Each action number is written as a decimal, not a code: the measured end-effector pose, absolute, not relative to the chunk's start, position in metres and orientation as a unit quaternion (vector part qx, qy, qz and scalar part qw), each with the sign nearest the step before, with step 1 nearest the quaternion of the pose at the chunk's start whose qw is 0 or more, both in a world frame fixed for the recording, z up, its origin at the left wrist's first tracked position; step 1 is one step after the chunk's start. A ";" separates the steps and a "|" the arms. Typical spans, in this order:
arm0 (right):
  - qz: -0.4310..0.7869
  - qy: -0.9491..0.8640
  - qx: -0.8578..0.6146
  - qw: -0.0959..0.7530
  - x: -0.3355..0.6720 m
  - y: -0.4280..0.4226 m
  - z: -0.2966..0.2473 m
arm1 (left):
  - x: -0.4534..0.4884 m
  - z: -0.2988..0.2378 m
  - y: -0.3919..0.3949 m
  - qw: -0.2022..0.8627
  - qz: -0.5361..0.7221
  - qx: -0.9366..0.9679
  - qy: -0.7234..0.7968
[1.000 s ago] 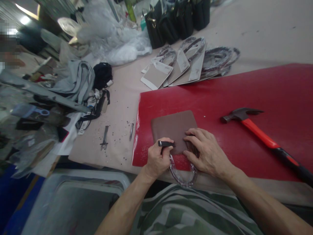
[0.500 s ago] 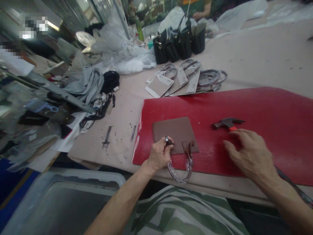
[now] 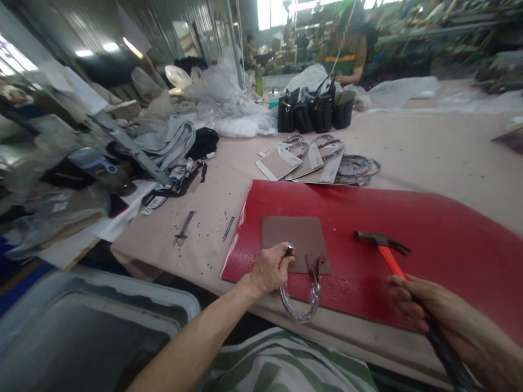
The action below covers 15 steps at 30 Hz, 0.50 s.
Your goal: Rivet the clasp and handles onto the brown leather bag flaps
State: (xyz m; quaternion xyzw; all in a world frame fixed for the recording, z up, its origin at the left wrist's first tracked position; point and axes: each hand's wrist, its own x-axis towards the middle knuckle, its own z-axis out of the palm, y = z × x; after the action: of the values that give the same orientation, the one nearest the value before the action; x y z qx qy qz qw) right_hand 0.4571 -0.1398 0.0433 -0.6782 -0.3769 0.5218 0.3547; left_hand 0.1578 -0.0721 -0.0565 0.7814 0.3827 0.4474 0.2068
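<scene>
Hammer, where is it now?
In the head view, the hammer is gripped in the right hand, its head above the red board, right of the brown leather piece.

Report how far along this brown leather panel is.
Done: black handbags stand assembled up the beige table. In hand: the left hand holds a small metal-topped tool upright on the brown leather panel, beside a plastic-wrapped handle's tab; the right hand grips a red-handled claw hammer. Left: more wrapped handles lie on beige cards, unattached.

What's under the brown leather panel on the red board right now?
The brown leather panel rests on the red board; anything directly beneath it is covered and cannot be seen.
</scene>
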 end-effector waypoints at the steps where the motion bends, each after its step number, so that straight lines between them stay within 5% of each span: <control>1: 0.524 -0.364 -0.686 0.349 0.447 -0.141 0.053 | 0.158 -0.056 -0.072 0.207 0.447 0.781 0.383; 6: 0.245 -0.602 -0.668 0.363 0.404 -0.143 0.098 | 0.158 -0.054 -0.072 0.213 0.438 0.786 0.382; 9: 0.097 -0.757 -0.573 0.298 0.393 -0.139 0.106 | 0.157 -0.055 -0.072 0.204 0.424 0.793 0.387; 12: 0.060 -0.815 -0.531 0.223 0.394 -0.135 0.105 | 0.158 -0.057 -0.072 0.202 0.418 0.799 0.383; 15: 0.060 -0.786 -0.569 0.234 0.398 -0.138 0.105 | 0.158 -0.058 -0.072 0.190 0.431 0.798 0.377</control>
State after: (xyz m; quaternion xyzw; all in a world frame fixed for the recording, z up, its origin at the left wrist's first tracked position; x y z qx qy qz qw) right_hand 0.3980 -0.1376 0.1053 -0.5692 -0.7858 0.0600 0.2344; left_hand 0.1584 -0.0715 -0.0578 0.7976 0.3770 0.4308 0.1903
